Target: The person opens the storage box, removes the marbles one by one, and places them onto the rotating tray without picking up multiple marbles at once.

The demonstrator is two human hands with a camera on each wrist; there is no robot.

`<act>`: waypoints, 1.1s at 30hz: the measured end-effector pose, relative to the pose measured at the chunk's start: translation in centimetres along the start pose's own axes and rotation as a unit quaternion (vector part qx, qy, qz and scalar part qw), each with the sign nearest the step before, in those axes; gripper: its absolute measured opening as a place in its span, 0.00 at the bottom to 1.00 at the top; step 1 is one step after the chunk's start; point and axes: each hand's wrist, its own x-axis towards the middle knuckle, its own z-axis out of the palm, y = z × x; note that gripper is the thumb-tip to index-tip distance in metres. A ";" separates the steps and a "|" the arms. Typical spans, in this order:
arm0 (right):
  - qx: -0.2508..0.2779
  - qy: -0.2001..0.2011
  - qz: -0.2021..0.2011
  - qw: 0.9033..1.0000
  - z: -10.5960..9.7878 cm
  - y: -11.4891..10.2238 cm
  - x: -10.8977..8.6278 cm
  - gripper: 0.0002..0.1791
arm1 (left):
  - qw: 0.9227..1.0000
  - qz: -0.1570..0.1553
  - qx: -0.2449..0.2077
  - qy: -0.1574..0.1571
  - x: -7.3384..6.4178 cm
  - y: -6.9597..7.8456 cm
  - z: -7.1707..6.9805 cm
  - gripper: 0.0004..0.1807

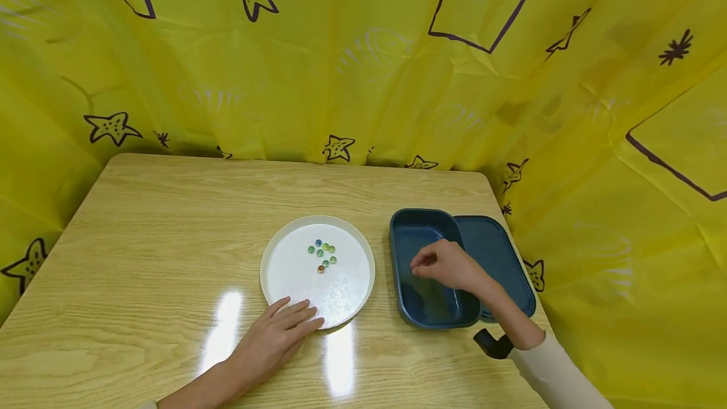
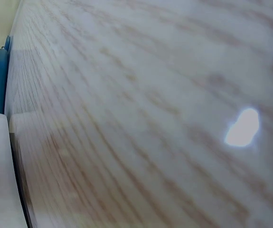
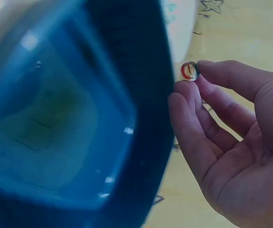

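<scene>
My right hand (image 1: 449, 265) is held over the dark blue rectangular box (image 1: 406, 238). Between its thumb and fingertips it pinches a clear glass marble (image 3: 189, 71) with red and yellow swirls. In the head view that marble is hidden by the fingers. A round white tray (image 1: 284, 270) stands left of the box. Several glass marbles (image 1: 320, 253), green, yellow-green, blue and one orange, lie clustered on it. My left hand (image 1: 272, 336) rests at the tray's near rim, fingers extended over the edge. Only slivers of its fingers show in the left wrist view.
A dark blue lid (image 1: 494, 257) lies flat, partly behind the box's right side. All stand on a light wood table (image 1: 170, 238) with bright reflections near the front. A yellow patterned curtain (image 1: 318, 68) hangs along the back and sides. A black strap-like piece (image 1: 493, 344) is at my right wrist.
</scene>
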 end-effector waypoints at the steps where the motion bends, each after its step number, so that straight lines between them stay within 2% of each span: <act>1: -0.003 0.003 -0.002 1.000 -0.2 -0.2 0.2 0.05 | 1.000 0.000 0.001 0.001 0.0 0.0 0.0 0.18; 5: -0.012 0.006 -0.015 1.000 -0.9 -1.3 1.0 0.04 | 1.000 0.001 0.001 0.007 0.1 0.1 0.1 0.24; 11: -0.020 0.004 -0.030 0.999 -0.9 -3.0 2.7 0.05 | 1.000 0.004 0.003 0.008 0.2 0.0 0.1 0.23; 22: -0.025 0.009 -0.049 0.998 -0.1 -5.1 5.8 0.06 | 1.000 0.000 0.002 0.008 0.2 0.1 0.1 0.24; 33: 0.002 -0.012 -0.071 0.997 1.1 -7.2 9.1 0.06 | 1.000 0.004 0.010 0.011 0.2 0.1 0.1 0.26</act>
